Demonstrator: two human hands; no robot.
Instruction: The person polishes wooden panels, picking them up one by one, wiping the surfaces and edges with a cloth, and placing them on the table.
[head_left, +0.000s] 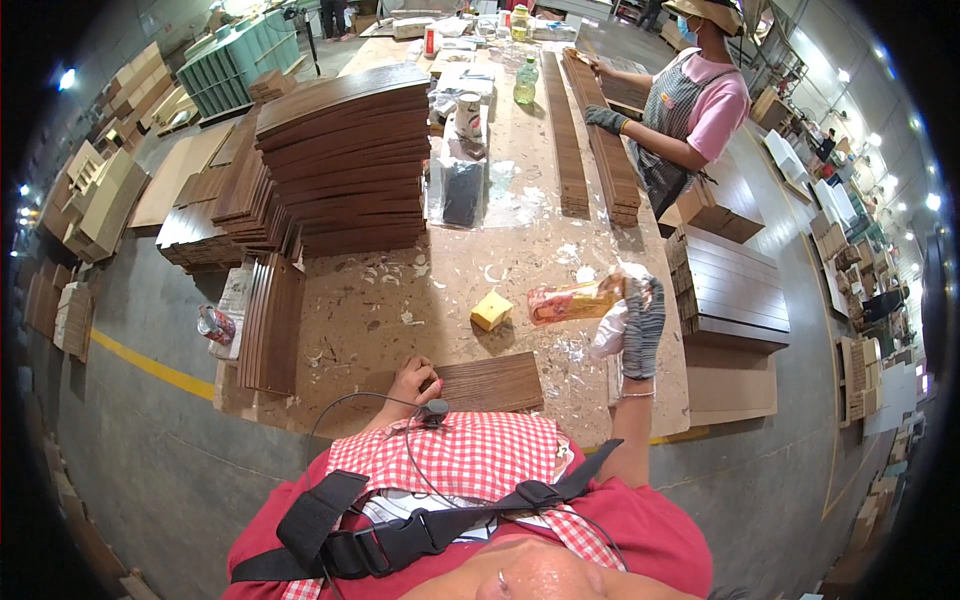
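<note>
A short dark brown wooden board [495, 384] lies flat on the worktable just in front of me. My left hand [412, 384], bare, is closed with curled fingers on the board's left end. My right hand [642, 325] wears a grey striped glove. Its fingers are closed around a crumpled white rag [608, 335], though the fingertips are partly hidden. Touching or close beside that glove lies a clear plastic container [565, 303] stained reddish-brown, seemingly a bottle on its side. Between the hands, beyond the board, sits a yellow sponge block [491, 311].
A tall stack of brown boards [345, 165] stands left on the worktable [350, 320], with more boards [268, 325] nearer. Long strips [567, 140] lie at the back right beside a co-worker [690, 100]. A green bottle [525, 82] and a can [468, 115] stand farther back.
</note>
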